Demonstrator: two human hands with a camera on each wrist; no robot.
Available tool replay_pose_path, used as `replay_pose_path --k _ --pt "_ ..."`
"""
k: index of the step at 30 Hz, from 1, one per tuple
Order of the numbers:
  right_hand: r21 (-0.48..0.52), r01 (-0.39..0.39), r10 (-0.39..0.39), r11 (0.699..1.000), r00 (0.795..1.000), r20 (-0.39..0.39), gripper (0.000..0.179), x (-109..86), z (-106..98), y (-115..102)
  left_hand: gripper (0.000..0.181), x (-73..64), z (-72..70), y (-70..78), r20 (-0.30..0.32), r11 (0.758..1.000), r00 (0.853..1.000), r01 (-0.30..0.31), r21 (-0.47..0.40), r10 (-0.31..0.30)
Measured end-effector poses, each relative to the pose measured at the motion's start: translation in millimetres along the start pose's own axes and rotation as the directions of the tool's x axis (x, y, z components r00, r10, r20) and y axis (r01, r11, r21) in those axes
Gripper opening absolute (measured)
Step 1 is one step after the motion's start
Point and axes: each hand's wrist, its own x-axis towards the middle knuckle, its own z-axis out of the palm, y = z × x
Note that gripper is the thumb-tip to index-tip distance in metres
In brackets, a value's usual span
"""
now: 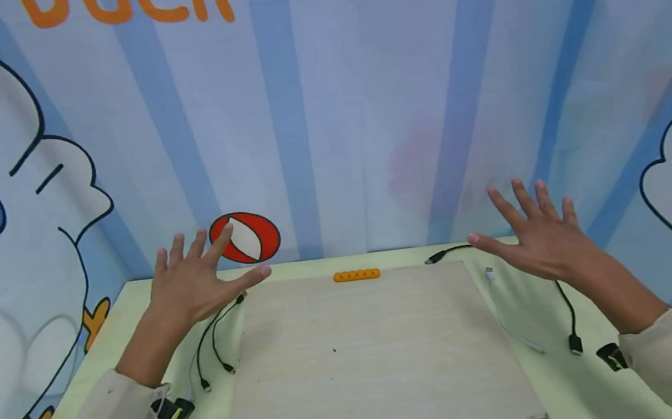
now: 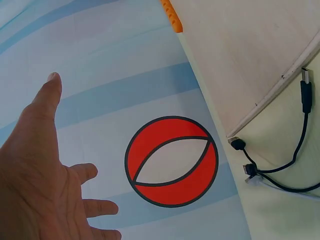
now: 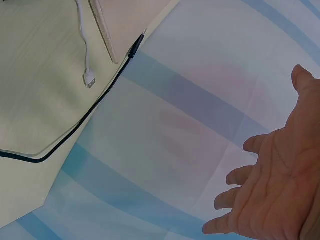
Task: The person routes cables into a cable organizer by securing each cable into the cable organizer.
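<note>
Both hands are raised with fingers spread, and neither holds anything. My left hand point(image 1: 191, 281) hovers over the table's back left, close above black USB cables point(image 1: 215, 341) and a thin white cable point(image 2: 285, 187). At the back right my right hand point(image 1: 541, 238) is held over a black cable point(image 1: 570, 311), part of which it hides in the head view. A short white USB cable point(image 1: 500, 318) lies just left of that hand. Between the hands is a pale wooden board point(image 1: 365, 358), with an orange ridged strip point(image 1: 356, 275) at its far edge.
The light green table point(image 1: 605, 386) ends at a striped blue cloth backdrop point(image 1: 330, 99) with cartoon prints, including a red and white ball point(image 1: 261, 235). Below the sleeves, dark wrist devices point(image 1: 174, 412) show on both arms.
</note>
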Motion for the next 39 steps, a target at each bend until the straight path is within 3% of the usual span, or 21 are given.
replay_pose_path --k 24,39 --pt "0.003 0.060 -0.060 0.998 0.998 0.031 0.108 13.8 12.6 -21.4 0.120 -18.9 4.2 -12.1 -0.003 0.998 0.998 0.062 0.004 -0.062" --pt "-0.017 0.099 -0.099 0.995 0.994 0.036 0.106 19.5 17.7 -37.1 0.122 -26.1 9.3 -23.5 0.000 0.997 0.998 0.069 0.017 -0.069"
